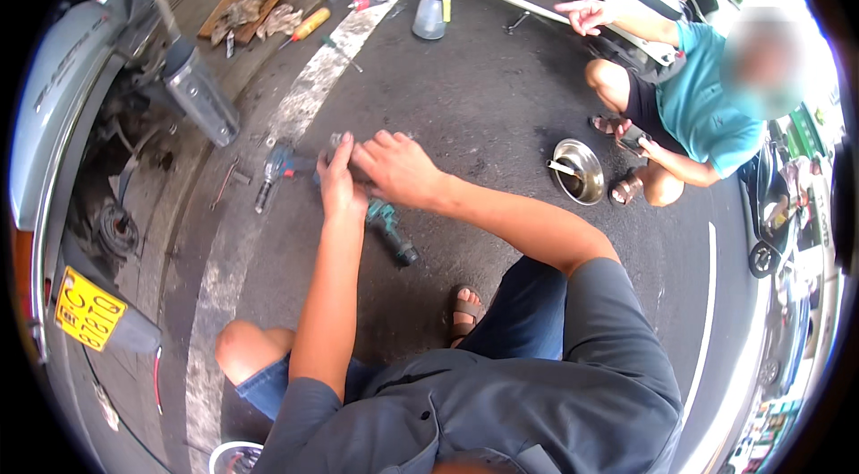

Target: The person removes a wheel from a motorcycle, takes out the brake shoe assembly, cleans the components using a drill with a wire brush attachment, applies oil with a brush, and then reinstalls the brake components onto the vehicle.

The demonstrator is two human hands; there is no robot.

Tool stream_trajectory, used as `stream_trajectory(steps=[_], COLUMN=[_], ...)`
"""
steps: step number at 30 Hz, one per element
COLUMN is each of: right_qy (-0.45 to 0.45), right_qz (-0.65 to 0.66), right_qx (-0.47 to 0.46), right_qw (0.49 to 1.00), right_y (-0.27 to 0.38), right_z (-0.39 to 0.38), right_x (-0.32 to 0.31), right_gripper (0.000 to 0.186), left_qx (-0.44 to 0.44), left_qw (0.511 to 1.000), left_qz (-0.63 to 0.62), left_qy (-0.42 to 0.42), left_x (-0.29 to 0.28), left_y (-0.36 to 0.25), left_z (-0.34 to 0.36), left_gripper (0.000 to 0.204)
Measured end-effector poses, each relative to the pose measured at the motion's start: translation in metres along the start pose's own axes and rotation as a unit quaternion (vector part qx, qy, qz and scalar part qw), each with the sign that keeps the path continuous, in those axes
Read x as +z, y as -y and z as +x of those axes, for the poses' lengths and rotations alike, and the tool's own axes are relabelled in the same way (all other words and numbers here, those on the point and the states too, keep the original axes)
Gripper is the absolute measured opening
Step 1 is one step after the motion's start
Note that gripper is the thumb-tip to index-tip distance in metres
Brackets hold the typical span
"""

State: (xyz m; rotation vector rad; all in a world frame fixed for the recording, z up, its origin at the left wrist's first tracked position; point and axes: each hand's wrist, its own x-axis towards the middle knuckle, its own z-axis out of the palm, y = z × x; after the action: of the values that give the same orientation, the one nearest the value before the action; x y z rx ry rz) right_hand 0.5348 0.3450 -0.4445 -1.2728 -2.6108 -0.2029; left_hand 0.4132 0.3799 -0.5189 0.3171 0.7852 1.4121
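My left hand (pixel 340 183) is raised over the asphalt, its fingers closed and pointing up. Against it, my right hand (pixel 398 170) is curled with the knuckles up. A small greyish piece shows at the left fingertips, but what the two hands grip between them is mostly hidden. Just below them on the ground lies a teal cordless power tool (pixel 392 232), its black end toward me. To the left of my hands is a blue cordless power tool (pixel 279 168). Beside that lie a wrench (pixel 224 186) and another small metal tool.
A scooter with a silver muffler (pixel 201 93) stands at left. A metal bowl (pixel 582 187) sits at right, near a squatting person (pixel 707 116) who points with one hand and holds a phone. Farther off are a spray bottle (pixel 430 17), an orange-handled screwdriver (pixel 310 25) and parked scooters.
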Motion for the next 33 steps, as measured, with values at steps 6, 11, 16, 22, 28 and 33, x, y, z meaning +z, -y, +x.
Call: stream_trajectory(steps=[6, 11, 16, 22, 28, 33], right_qy=[-0.01, 0.121, -0.228, -0.455, -0.452, -0.457], right_qz=[0.104, 0.213, 0.582, 0.506, 0.533, 0.587], right_qx=[-0.05, 0.369, 0.723, 0.714, 0.706, 0.655], right_qw=[0.993, 0.897, 0.294, 0.166, 0.116, 0.132], right_y=[-0.06, -0.179, -0.208, -0.237, -0.306, -0.314], right_z=[-0.055, -0.208, -0.451, -0.527, -0.522, -0.52], right_x=[-0.013, 0.038, 0.156, 0.182, 0.203, 0.252], right_gripper=[0.057, 0.042, 0.015, 0.027, 0.027, 0.015], left_qx=[-0.105, -0.079, -0.041, 0.03, 0.07, 0.008], left_qw=[0.992, 0.995, 0.995, 0.982, 0.98, 0.963], left_qz=[-0.053, 0.022, 0.09, 0.184, 0.188, 0.269], left_qy=[0.038, 0.063, -0.008, 0.001, 0.007, -0.009], left_x=[-0.019, -0.066, -0.099, -0.086, -0.06, -0.053], left_y=[0.012, -0.031, -0.086, -0.157, -0.166, -0.148], left_z=[0.001, 0.013, 0.008, 0.0, 0.001, -0.047], left_gripper=[0.022, 0.024, 0.043, 0.03, 0.03, 0.039])
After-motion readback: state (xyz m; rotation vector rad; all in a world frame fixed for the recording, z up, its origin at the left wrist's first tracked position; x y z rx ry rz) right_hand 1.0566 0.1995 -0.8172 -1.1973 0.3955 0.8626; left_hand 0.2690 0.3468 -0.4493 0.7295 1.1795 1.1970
